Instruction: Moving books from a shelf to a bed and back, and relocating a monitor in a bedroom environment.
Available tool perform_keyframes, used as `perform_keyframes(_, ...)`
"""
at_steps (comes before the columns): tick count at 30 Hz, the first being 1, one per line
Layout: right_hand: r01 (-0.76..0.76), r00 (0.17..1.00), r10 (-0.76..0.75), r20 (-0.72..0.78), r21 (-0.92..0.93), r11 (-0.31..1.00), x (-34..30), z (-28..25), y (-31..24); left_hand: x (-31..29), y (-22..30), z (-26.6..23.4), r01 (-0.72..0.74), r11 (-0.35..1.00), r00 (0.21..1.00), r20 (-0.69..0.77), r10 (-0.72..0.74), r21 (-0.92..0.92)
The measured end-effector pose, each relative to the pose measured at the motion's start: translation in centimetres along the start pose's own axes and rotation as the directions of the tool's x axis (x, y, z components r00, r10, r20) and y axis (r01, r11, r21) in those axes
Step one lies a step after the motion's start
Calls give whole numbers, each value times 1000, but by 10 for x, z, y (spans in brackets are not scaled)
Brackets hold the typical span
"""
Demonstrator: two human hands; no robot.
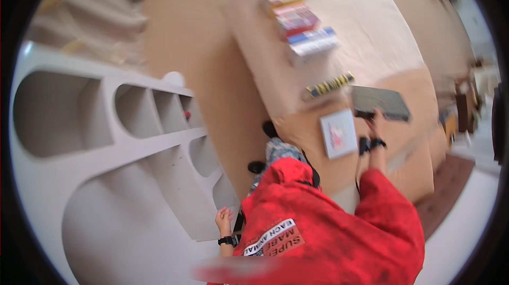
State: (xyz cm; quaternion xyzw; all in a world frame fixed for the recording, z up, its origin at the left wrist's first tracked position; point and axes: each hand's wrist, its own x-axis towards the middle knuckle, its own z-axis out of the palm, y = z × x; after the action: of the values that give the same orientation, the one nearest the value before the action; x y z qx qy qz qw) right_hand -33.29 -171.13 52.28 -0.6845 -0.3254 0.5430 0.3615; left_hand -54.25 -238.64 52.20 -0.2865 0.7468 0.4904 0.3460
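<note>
One dark flat book [382,103] over the right of a tan-and-cream table [371,30], its near edge pinched in the right hand [376,123].
That edge grip likely suits its flat shape; whether it touches the table is unclear. The left hand [225,217], fingers loosely parted and seemingly holding nothing, is near one white shelf unit [132,150]. Nearer left lies one white picture book [339,133]; beyond it, one black-and-yellow box [330,85]; farther, three stacks of books [297,20], apparently piled to keep them together.
</note>
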Motion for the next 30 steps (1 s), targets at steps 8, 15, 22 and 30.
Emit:
perform_keyframes(8, 462, 576, -709, 406, 554, 693, -239, 133, -156, -53, 86, -45, -701, 710, 712, 27, 701, 69)
perform_keyframes(15, 154, -140, -848, 511, 858, 491, -501, 215, -163, -246, 187, -119, -942, 207, 201, -49, 978, 264)
perform_keyframes(22, -289, -535, -797, 281, 826, 484, -746, 192, -220, -408, 178, -200, -711, -86, -375, -273, 886, 698)
perform_keyframes(30, -324, -782, -622, 33, 831, 452, -969, 91, -219, -528, 162, -298, -488, 253, -645, -541, 540, 835)
